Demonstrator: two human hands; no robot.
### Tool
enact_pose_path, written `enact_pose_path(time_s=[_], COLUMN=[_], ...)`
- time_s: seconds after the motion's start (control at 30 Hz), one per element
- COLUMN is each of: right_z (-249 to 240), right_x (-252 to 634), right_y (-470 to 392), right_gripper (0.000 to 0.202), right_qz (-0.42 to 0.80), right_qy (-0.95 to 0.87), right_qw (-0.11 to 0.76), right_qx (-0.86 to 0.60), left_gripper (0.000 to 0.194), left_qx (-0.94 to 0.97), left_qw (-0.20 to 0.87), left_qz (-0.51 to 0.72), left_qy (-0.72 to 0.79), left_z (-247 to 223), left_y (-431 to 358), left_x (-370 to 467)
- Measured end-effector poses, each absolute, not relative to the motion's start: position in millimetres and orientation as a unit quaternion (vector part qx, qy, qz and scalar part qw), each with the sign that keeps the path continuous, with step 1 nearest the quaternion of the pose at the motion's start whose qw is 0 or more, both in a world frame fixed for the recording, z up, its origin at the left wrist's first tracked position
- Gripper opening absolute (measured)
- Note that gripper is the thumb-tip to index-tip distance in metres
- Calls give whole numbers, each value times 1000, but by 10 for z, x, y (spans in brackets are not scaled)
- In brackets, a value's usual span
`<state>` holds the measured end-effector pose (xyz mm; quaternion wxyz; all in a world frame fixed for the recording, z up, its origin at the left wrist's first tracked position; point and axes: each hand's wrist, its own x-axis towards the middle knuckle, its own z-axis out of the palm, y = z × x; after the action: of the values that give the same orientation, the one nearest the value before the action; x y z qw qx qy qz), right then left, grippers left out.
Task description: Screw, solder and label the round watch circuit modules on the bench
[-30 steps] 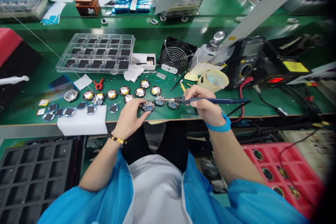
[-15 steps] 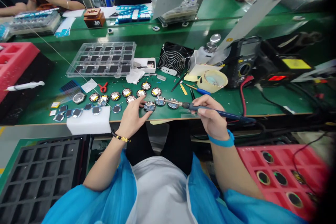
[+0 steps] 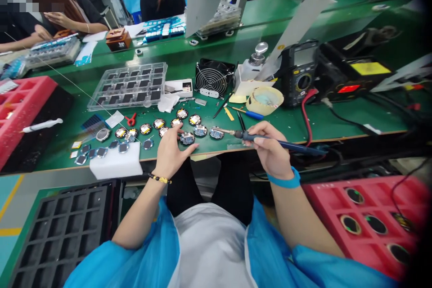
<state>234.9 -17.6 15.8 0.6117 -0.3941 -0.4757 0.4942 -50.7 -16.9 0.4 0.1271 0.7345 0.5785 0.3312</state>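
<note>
Left hand: the bare left hand [image 3: 170, 153] is partly open, thumb and fingers spread around the left-hand one of three blue-topped round circuit boards [image 3: 187, 138] near the bench edge; whether the fingertips touch it, I cannot tell.
Right hand: the bare right hand [image 3: 272, 148] is closed in a pen-like grip around a slim soldering iron [image 3: 286, 145] with a dark blue handle.
Iron tip: it points left, at the right-hand one of the three boards; it seems to be just over or on it, though the view is too small to be sure.
Round boards: the three lie in a short row between the hands; more round boards with white and yellow tops [image 3: 195, 119] lie just beyond and to the left.
Left of the bench: small dark square panels with blue edges [image 3: 123, 147] lie on and beside a white foam block [image 3: 116, 166]; a small red clamp [image 3: 131, 120] lies farther back.
Far middle: a clear plastic compartment tray [image 3: 135, 103] of dark squares, then a black fan with a wire grille [image 3: 211, 78].
Right of the bench: a pale yellow tape roll [image 3: 275, 105], a black multimeter [image 3: 300, 72] and a black box with a red display [image 3: 349, 88].
Far side: other people's hands work at the bench.
</note>
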Motion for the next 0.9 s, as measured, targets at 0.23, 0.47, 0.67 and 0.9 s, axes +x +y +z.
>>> enact_pose_path(time_s=[0.23,0.47,0.67,0.9], right_z=[140,70,55,46], right_x=[2338,2316,2319,2364], right_y=[-179,-162,-164,-168], right_gripper=[12,12,11,11], right_qz=[493,502,508,505], right_qy=[-474,-465,-461,-459], right_qw=[606,611,615,618], right_qx=[-407,-398,-388,-391], left_gripper=[55,66,39,38], left_qx=[769,759,741,760], left_qw=[195,173,104,98], left_qz=[291,272,271,262], left_qy=[535,566,606,587], left_z=[107,181,170,304], left_y=[-112,-146,-106,-110], left_x=[-694,-685,-487,-471])
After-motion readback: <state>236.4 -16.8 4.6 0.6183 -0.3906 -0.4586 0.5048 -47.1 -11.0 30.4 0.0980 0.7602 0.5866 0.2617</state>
